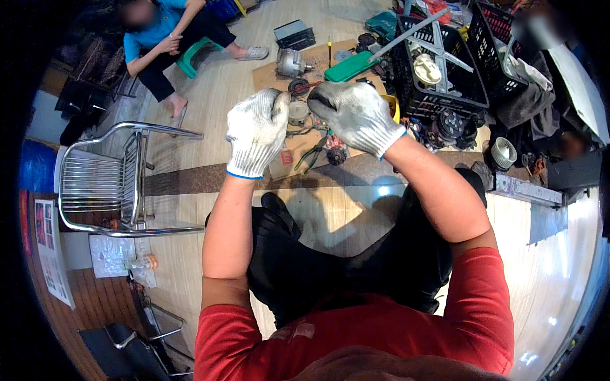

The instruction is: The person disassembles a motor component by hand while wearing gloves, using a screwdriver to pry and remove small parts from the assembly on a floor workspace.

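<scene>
Head view: both hands are up in white knit gloves, side by side with a gap between. Left hand [257,130]: fingers curled in, narrow, thumb toward the other hand. Right hand [357,115]: fingers also curled, dark patch on the glove near the thumb side. Can't tell if either grips something small. Round metal part [297,114] shows between the hands, partly hidden; contact unclear. Green-handled pliers [309,159] lie nearer the person's knees. Silver motor housing [291,63] sits on the cardboard [263,77], beyond the hands. Black crate [446,100] stands off to the right. Co-worker [151,39] sits upper left on a green stool [191,59]; metal chair [95,182] at left.
</scene>
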Motion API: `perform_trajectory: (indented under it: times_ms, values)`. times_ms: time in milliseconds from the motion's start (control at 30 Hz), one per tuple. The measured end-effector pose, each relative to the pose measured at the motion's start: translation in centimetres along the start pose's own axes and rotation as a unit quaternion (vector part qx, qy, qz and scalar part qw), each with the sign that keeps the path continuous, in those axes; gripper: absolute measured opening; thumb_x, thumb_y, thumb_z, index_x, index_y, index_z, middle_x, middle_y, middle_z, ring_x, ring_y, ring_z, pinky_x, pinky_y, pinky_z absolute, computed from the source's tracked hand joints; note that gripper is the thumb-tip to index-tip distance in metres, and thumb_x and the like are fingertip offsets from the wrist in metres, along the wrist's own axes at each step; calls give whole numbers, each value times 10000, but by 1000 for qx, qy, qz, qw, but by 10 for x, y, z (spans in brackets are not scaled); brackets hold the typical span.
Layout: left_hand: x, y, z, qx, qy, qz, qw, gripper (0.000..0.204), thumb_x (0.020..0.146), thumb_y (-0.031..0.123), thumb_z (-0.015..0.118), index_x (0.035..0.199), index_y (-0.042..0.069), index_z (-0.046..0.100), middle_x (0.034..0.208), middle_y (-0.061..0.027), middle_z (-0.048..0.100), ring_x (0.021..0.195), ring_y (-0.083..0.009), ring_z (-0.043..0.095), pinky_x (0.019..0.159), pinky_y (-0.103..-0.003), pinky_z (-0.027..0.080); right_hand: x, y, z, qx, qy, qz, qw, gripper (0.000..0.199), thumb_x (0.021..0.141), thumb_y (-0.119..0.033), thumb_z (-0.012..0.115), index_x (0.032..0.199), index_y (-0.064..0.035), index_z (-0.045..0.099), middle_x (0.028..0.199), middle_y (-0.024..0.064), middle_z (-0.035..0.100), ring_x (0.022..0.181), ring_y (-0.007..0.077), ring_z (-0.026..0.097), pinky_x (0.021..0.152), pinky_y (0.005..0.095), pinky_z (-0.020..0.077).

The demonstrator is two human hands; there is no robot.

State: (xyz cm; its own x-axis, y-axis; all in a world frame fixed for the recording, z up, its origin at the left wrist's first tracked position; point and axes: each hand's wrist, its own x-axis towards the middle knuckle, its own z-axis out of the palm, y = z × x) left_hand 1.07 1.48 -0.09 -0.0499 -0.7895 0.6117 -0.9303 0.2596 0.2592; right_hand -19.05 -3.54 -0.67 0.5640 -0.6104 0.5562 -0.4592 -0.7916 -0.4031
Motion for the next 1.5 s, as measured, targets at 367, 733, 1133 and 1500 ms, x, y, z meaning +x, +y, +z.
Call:
perform_trajectory:
  times_ms: [367,733,1133,1500]
  values:
    - [-2,3,-3,-334,-29,-245,910,318,992,244,588,932,-54,681,753,-86,672,674,-134,605,661,-290,483,-7,12,29,243,-46,98,964,266,858,-138,603,1095,-104,718,1073,160,698,956,344,678,792,411,548]
    - [-5,-5,-24,-367,-254,-188,875,300,950,219,588,858,-52,679,713,-77,642,600,-110,543,542,-269,418,15,71,12,118,-103,-204,966,245,902,-225,663,1037,-30,725,917,151,712,812,278,690,710,350,538]
    - [-2,0,-7,-24,-118,0,993,222,917,218,623,843,18,684,730,-203,629,664,-369,630,619,-400,490,12,13,-10,-80,-92,-4,993,289,912,-349,639,1034,-102,726,912,125,706,805,322,687,700,424,552]
    - [-4,-4,1,-170,-9,-197,965,340,970,283,586,885,-24,705,710,-106,677,626,-186,630,627,-332,487,-11,7,36,-68,-2,-86,994,196,862,-158,596,1013,-87,697,957,105,655,869,304,669,703,404,540]
